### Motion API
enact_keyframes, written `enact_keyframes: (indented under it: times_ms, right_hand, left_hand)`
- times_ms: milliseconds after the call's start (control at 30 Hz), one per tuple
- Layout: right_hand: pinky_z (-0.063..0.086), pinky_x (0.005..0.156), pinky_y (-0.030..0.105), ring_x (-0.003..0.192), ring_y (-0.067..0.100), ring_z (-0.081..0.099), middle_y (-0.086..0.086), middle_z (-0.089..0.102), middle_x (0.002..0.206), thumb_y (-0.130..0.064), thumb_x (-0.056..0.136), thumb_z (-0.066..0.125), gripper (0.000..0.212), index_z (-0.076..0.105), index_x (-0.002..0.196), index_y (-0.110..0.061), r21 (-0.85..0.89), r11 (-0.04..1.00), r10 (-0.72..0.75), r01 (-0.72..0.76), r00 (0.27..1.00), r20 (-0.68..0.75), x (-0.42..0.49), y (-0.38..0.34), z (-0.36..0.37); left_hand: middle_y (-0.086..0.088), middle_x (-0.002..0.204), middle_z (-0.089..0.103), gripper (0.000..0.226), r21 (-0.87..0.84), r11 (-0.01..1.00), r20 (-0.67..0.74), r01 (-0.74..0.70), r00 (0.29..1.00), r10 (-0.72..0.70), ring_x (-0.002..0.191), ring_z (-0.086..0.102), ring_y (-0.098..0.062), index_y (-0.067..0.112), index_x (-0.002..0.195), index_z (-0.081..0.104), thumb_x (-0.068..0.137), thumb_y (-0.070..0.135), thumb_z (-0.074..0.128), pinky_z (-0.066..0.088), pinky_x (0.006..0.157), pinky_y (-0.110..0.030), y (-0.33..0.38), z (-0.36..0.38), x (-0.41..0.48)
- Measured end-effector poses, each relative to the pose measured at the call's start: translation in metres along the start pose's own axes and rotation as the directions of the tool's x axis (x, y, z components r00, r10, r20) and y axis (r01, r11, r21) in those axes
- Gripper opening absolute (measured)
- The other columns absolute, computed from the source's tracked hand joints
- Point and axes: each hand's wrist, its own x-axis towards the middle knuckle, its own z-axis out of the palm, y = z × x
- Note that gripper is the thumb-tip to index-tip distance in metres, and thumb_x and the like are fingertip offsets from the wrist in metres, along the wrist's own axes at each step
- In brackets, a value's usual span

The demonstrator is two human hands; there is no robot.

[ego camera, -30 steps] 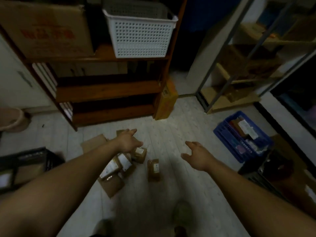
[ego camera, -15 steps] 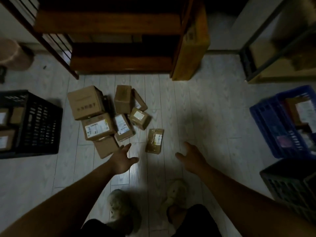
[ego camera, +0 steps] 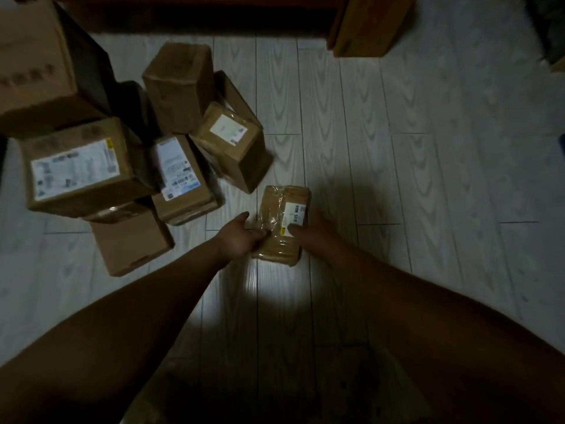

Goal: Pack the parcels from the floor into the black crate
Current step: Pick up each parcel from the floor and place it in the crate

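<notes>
Gripped from 2 sides, the small taped parcel (ego camera: 275,206) sat on the floor at 4 o'clock of the pile of parcels (ego camera: 180,166), left hand (ego camera: 240,238) and right hand (ego camera: 313,232) clasping it, seemingly because it lay loose and nearest; black crate unseen.

So the small brown parcel (ego camera: 282,221), wrapped in shiny tape (white label facing up), sits flat just right of the pile of cardboard parcels (ego camera: 76,169), its near end gripped by left hand (ego camera: 240,238) and right hand (ego camera: 310,232).
</notes>
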Motion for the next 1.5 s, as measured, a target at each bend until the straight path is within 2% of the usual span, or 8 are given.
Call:
enact_keyframes:
  times_ms: [100, 233, 367, 600, 833, 967, 1300, 1500]
  right_hand:
    - [0.044, 0.100, 0.048, 0.124, 0.030, 0.049, 0.010, 0.051, 0.136, -0.016, 0.092, 0.058, 0.052, 0.038, 0.140, -0.014, 0.086, 0.996, -0.005, 0.004, 1.000, 0.015, 0.033, 0.018, 0.015]
    - [0.048, 0.091, 0.040, 0.123, 0.027, 0.050, 0.005, 0.052, 0.131, -0.007, 0.090, 0.054, 0.058, 0.032, 0.143, -0.019, 0.100, 0.990, -0.092, 0.098, 0.994, -0.059, 0.040, 0.024, 0.027]
    - [0.047, 0.074, 0.026, 0.121, 0.024, 0.050, 0.004, 0.049, 0.137, -0.006, 0.089, 0.053, 0.062, 0.030, 0.144, -0.024, 0.103, 0.983, -0.134, 0.151, 0.978, -0.157, 0.007, -0.006, 0.013]
    - [0.044, 0.077, 0.026, 0.110, 0.018, 0.056, -0.003, 0.056, 0.126, -0.013, 0.090, 0.055, 0.052, 0.038, 0.137, -0.025, 0.092, 0.969, -0.207, 0.228, 0.959, -0.196, -0.150, -0.131, -0.032]
    - [0.041, 0.068, 0.014, 0.119, 0.017, 0.047, 0.000, 0.033, 0.143, -0.018, 0.081, 0.072, 0.090, 0.014, 0.150, -0.030, 0.124, 0.930, -0.292, 0.345, 0.903, -0.316, -0.354, -0.291, -0.105]
    - [0.055, 0.080, 0.035, 0.096, 0.014, 0.061, -0.002, 0.061, 0.114, -0.026, 0.084, 0.069, 0.040, 0.051, 0.120, -0.027, 0.145, 0.909, -0.344, 0.391, 0.899, -0.272, -0.448, -0.359, -0.134]
    - [0.047, 0.062, 0.026, 0.085, 0.010, 0.059, -0.008, 0.060, 0.097, -0.044, 0.087, 0.059, 0.027, 0.047, 0.107, -0.030, 0.092, 0.860, -0.449, 0.502, 0.830, -0.331, -0.563, -0.467, -0.127]
    - [0.042, 0.062, 0.025, 0.089, 0.011, 0.058, -0.007, 0.060, 0.106, -0.049, 0.086, 0.060, 0.033, 0.051, 0.110, -0.029, -0.096, 0.769, -0.638, 0.632, 0.751, -0.167, -0.616, -0.525, -0.083]
  left_hand:
    - [-0.013, 0.129, 0.055, 0.058, -0.019, 1.000, 0.041, -0.013, 0.999, 0.014, 0.107, 0.059, -0.024, 0.008, 0.141, 0.033, 0.092, 0.027, 0.057, 0.049, 0.085, -0.029, -0.019, 0.024, 0.032]
    - [-0.011, 0.095, 0.066, 0.029, -0.139, 0.988, 0.026, -0.070, 0.997, 0.074, 0.072, 0.061, -0.021, 0.015, 0.123, 0.048, 0.094, 0.019, 0.050, 0.047, 0.052, -0.025, -0.018, 0.043, 0.044]
    - [-0.009, 0.110, 0.064, 0.037, -0.263, 0.956, -0.030, -0.127, 0.992, 0.124, 0.087, 0.065, -0.023, 0.022, 0.129, 0.042, 0.093, 0.022, 0.052, 0.053, 0.063, -0.032, 0.004, 0.026, 0.014]
    - [0.001, 0.107, 0.065, 0.046, -0.515, 0.850, -0.007, -0.108, 0.992, 0.122, 0.089, 0.068, -0.019, 0.037, 0.124, 0.042, 0.087, 0.021, 0.063, 0.057, 0.064, -0.034, 0.086, -0.061, -0.137]
    - [-0.003, 0.094, 0.073, 0.038, -0.381, 0.906, 0.073, -0.183, 0.971, 0.226, 0.085, 0.070, -0.022, 0.019, 0.119, 0.057, 0.082, 0.016, 0.069, 0.055, 0.070, -0.036, 0.195, -0.190, -0.346]
    - [-0.012, 0.100, 0.071, 0.034, -0.255, 0.943, 0.129, -0.214, 0.959, 0.252, 0.095, 0.067, -0.031, 0.017, 0.116, 0.060, 0.083, 0.018, 0.067, 0.051, 0.091, -0.048, 0.246, -0.265, -0.450]
    - [-0.012, 0.117, 0.061, 0.050, -0.437, 0.774, -0.387, -0.459, 0.872, 0.299, 0.100, 0.062, -0.027, 0.019, 0.129, 0.042, 0.085, 0.020, 0.065, 0.049, 0.092, -0.048, 0.295, -0.342, -0.614]
    - [-0.008, 0.105, 0.066, 0.039, -0.364, 0.765, -0.497, -0.531, 0.806, 0.323, 0.090, 0.066, -0.027, 0.028, 0.125, 0.049, 0.088, 0.033, 0.060, 0.055, 0.060, -0.037, 0.264, -0.417, -0.690]
